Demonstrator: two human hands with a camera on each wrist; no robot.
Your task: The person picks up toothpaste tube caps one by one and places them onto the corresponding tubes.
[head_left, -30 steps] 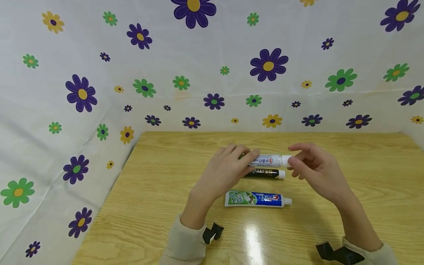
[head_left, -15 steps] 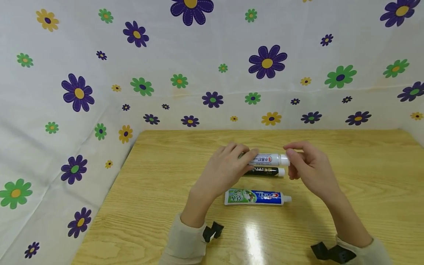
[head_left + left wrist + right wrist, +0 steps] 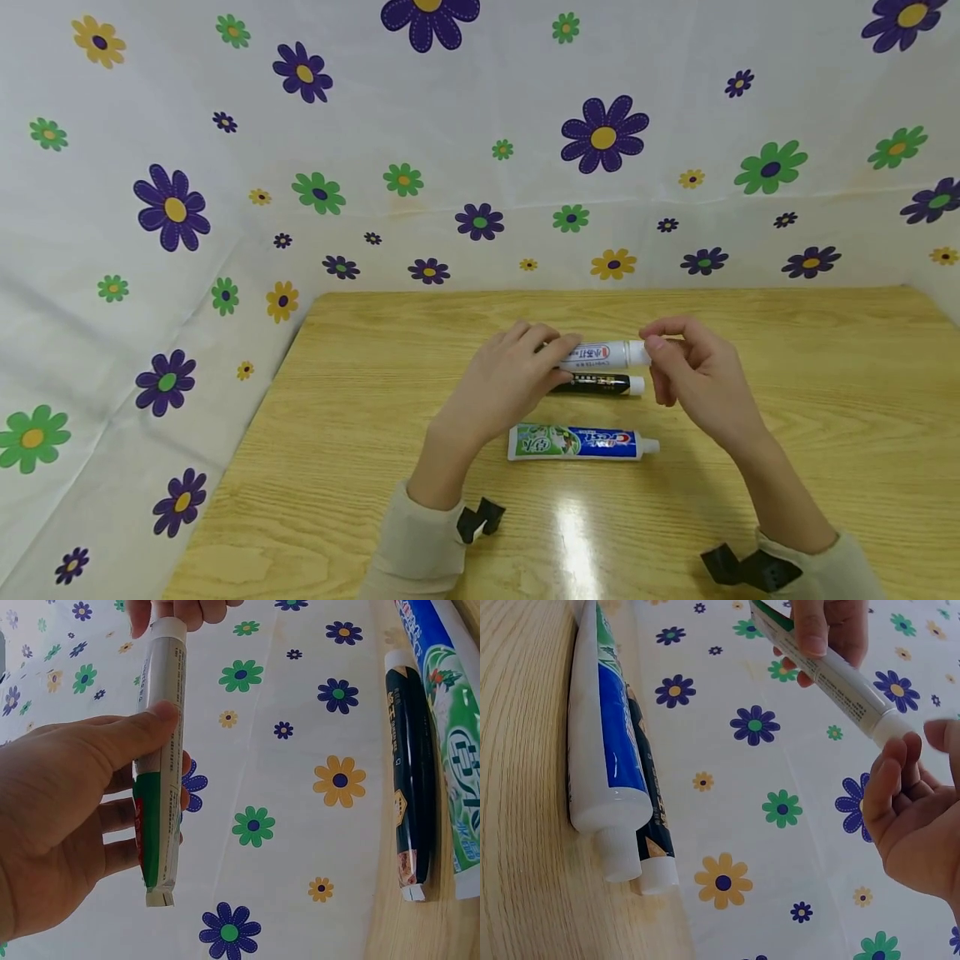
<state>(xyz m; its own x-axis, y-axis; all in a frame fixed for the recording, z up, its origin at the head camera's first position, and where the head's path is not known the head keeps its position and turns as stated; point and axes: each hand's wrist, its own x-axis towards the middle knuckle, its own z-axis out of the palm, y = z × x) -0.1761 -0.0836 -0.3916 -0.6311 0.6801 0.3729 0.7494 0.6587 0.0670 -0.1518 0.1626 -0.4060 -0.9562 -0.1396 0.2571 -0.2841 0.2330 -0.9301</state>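
Note:
My left hand (image 3: pixel 498 383) holds a toothpaste tube (image 3: pixel 596 356) with a white and green body, gripping it between thumb and fingers above the table. The tube's white cap (image 3: pixel 637 352) points right. My right hand (image 3: pixel 705 379) is at that cap, its curled fingers and thumb around the end; in the right wrist view the fingertips touch the cap and the thumb is blurred beside it. The left wrist view shows the tube's green lower part and flat crimped end. My left hand hides that part in the head view.
On the wooden table (image 3: pixel 337 467) lie a black toothpaste tube (image 3: pixel 600 384) with a white cap, just below the held one, and a blue and green toothpaste tube (image 3: pixel 577 442) nearer the front. A white flower-patterned cloth (image 3: pixel 450 142) hangs behind and at the left.
My right hand has shifted slightly left, and its thumb and index finger have drawn together at the cap. The left hand keeps its grip on the toothpaste tube.

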